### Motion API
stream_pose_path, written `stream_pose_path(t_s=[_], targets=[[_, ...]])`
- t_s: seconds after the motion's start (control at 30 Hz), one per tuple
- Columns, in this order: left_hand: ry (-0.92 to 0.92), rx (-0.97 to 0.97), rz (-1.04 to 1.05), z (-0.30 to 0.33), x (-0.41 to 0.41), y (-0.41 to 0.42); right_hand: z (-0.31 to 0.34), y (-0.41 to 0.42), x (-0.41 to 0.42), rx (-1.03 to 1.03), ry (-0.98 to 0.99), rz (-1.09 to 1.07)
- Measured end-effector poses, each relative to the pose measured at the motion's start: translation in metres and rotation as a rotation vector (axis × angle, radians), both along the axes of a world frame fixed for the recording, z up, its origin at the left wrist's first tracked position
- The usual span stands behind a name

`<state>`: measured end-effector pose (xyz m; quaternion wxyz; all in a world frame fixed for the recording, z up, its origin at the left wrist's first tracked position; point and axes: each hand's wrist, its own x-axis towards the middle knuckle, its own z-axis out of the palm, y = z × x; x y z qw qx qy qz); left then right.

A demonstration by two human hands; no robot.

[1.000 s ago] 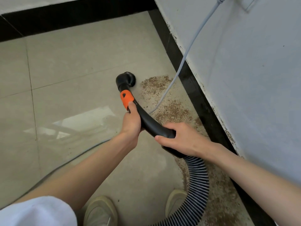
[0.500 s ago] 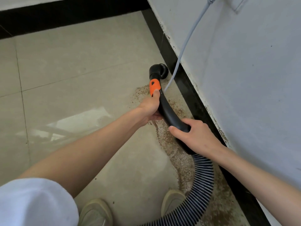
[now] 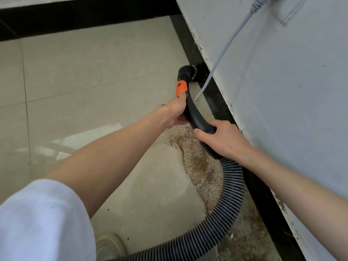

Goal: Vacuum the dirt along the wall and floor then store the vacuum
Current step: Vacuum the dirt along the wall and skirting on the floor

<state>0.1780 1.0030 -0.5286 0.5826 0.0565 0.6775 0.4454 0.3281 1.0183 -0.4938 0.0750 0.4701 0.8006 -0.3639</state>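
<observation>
A black curved vacuum wand (image 3: 195, 117) with an orange collar (image 3: 181, 88) ends in a round nozzle (image 3: 190, 73) that sits against the black skirting (image 3: 218, 102) at the foot of the grey wall (image 3: 282, 91). My left hand (image 3: 176, 113) grips the wand just below the collar, thumb on the orange part. Further back, my right hand (image 3: 224, 137) grips the wand where it joins the ribbed grey hose (image 3: 224, 210). Brown dirt (image 3: 199, 164) lies on the tiled floor (image 3: 94, 91) along the skirting, under and behind the hands.
A grey power cable (image 3: 229, 42) hangs from a plug high on the wall down to the floor beside the nozzle. My shoe (image 3: 110, 245) shows at the bottom edge. A second black skirting strip (image 3: 84, 17) runs along the far wall.
Both hands swung the wand right and forward, carrying the nozzle from the open floor to the skirting. The dirt patch near the nozzle's old spot is gone.
</observation>
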Motion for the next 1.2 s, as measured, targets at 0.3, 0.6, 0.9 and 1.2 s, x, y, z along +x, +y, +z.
stream_pose_path(t_s=[0.3, 0.6, 0.9, 1.2], targets=[[0.049, -0.002, 0.375, -0.01, -0.02, -0.046, -0.006, -0.019, -0.025, -0.235, 0.176, 0.09], [0.133, -0.064, 0.682, -0.017, -0.039, -0.135, -0.017, -0.059, -0.068, -0.234, 0.132, 0.423], [0.048, 0.018, 0.555, -0.018, -0.009, -0.119, -0.033, -0.058, -0.017, -0.394, 0.218, 0.203], [0.171, -0.04, 0.59, -0.015, -0.072, -0.104, -0.039, -0.049, -0.087, -0.416, 0.294, 0.218]])
